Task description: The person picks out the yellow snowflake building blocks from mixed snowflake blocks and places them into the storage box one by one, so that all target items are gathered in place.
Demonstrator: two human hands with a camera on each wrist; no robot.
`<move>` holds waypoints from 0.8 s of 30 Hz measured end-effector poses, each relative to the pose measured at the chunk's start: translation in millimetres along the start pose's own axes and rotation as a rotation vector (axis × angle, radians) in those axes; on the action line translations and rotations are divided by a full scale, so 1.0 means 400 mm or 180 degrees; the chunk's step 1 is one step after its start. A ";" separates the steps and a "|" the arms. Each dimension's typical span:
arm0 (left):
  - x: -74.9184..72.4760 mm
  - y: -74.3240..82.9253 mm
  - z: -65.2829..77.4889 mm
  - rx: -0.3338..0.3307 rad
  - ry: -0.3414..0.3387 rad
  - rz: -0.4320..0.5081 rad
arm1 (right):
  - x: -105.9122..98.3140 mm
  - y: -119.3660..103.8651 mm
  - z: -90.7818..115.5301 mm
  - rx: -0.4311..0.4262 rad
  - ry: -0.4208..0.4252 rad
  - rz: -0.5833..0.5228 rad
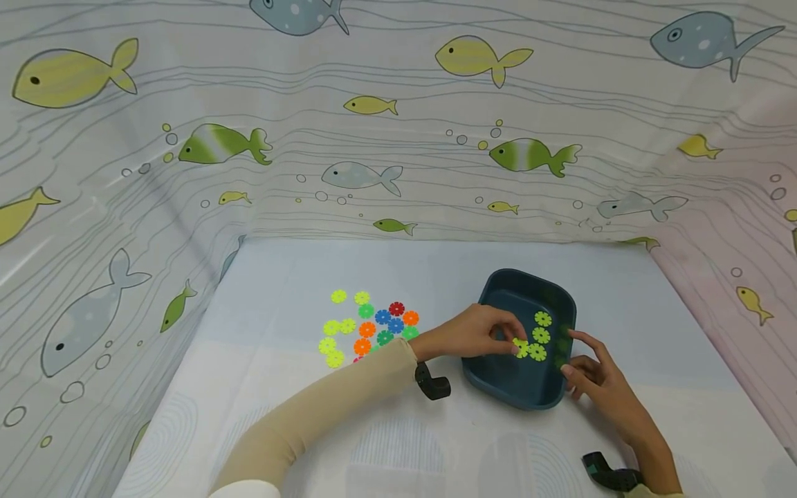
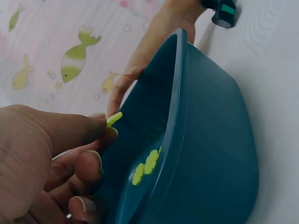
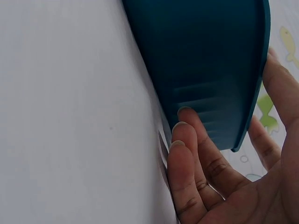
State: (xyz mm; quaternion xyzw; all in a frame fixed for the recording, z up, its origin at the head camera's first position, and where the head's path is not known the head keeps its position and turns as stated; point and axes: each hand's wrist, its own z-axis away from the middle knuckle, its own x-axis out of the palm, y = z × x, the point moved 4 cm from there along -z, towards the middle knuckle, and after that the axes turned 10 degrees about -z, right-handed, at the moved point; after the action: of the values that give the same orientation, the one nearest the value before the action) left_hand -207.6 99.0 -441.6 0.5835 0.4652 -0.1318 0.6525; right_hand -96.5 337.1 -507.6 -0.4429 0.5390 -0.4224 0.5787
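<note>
A dark blue plastic basin (image 1: 498, 387) stands on the table at the right, with several yellow-green notched plastic discs (image 1: 542, 319) in it. My left hand (image 1: 479, 330) reaches over the basin's left side. Between its thumb and index finger it pinches one yellow disc (image 2: 115, 119), above the others lying on the bottom. At the right wall is my right hand (image 1: 600, 380). Its thumb lies at the rim, and several fingertips (image 3: 184, 161) rest against the outer wall of the basin. The left forearm covers part of the loose discs on the table.
Left of the basin lie loose notched discs: yellow (image 1: 331, 327), orange (image 1: 367, 330), blue (image 1: 395, 325), green (image 1: 385, 338) and red (image 1: 396, 308). A fish-patterned sheet (image 1: 299, 214) rises behind the white table (image 1: 280, 277) and on both sides.
</note>
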 end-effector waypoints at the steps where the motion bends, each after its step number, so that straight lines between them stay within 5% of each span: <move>1: 0.003 -0.001 -0.004 -0.0005 -0.0020 0.0008 | 0.000 0.000 0.000 0.0005 0.0005 0.0005; 10: 0.019 0.002 -0.039 -0.0006 -0.0234 0.0085 | 0.002 -0.002 0.000 0.0036 0.0022 0.0050; 24: 0.047 0.000 -0.092 -0.0307 -0.0577 0.0361 | -0.001 0.002 -0.001 0.0030 -0.0007 0.0000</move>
State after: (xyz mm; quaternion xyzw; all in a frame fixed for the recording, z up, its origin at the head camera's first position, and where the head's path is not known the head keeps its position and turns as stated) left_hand -214.4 138.6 -451.7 0.5625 0.3763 -0.1244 0.7256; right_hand -97.1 337.7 -508.3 -0.4407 0.5364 -0.4243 0.5814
